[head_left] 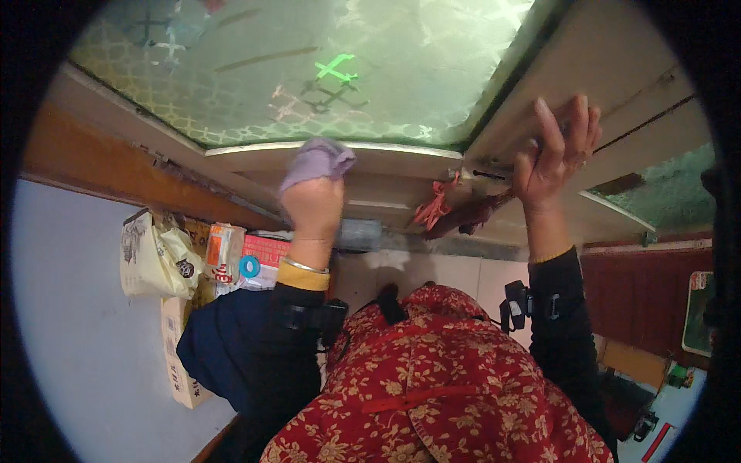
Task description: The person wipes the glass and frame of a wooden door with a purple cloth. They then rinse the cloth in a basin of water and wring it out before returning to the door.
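Observation:
My left hand is closed around a crumpled purple cloth, which touches the lower rail of a pale window frame, just under the patterned frosted glass pane. To the right, my right hand rests on the pale frame's upright, fingers spread and holding nothing. Beside that hand is a dark slotted latch. A red string is tied near it and hangs down. A bright green mark shows on the glass.
At the left stand a cream plastic bag, a pink box, a blue tape roll and a long cream carton. A second glass pane and a dark red panel are at the right.

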Tool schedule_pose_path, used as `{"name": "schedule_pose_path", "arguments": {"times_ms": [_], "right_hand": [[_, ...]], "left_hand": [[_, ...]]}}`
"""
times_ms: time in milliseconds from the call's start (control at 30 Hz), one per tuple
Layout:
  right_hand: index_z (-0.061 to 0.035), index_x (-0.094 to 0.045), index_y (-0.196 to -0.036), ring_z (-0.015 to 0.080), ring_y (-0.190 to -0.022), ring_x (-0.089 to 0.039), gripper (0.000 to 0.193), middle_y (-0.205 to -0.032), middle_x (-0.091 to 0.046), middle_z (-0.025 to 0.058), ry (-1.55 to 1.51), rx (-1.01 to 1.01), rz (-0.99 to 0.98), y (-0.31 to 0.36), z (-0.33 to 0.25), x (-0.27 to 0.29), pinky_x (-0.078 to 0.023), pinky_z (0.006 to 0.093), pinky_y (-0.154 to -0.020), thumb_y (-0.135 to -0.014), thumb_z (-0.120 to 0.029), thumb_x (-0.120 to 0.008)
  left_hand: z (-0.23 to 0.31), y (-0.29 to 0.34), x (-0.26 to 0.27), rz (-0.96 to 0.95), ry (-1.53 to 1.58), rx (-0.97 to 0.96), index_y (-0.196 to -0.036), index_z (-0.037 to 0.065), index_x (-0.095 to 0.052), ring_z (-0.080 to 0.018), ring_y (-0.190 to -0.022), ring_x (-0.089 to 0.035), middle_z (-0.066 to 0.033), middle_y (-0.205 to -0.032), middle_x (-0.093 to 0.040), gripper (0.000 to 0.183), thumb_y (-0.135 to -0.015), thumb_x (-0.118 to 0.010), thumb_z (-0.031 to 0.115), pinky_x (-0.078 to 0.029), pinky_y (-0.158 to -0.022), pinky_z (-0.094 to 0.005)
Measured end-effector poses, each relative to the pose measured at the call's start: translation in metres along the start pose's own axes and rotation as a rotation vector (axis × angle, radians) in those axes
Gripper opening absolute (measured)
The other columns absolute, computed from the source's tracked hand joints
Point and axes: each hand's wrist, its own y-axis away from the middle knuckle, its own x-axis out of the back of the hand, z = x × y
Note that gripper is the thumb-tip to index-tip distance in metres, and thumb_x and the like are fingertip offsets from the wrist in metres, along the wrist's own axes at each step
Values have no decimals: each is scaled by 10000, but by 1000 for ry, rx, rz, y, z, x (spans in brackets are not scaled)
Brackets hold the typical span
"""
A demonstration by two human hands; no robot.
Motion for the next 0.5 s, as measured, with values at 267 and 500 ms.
{"name": "schedule_pose_path", "arguments": {"times_ms": [267,500], "right_hand": [[-255,-575,-1297,361,-1412,-282,541,-1494,-390,140,7,-13,62,2,1,-8,-181,521,-1142,-766,-164,-523],[-233,-572,-1299,371,-1401,-290,507,-1488,-393,139,-4,4,81,-3,-1,-9,-181,524,-1146,-803,-162,-494]], "left_hand": [[51,2,-27,-31,223,-194,-924,92,-646,-309,-789,-629,-107,-887,-646,170,-765,-640,152,-512,-691,-404],[79,-3,-52,-162,361,-242,-893,100,-623,-299,-754,-631,-112,-809,-628,144,-763,-589,153,-503,-644,-406]]}}
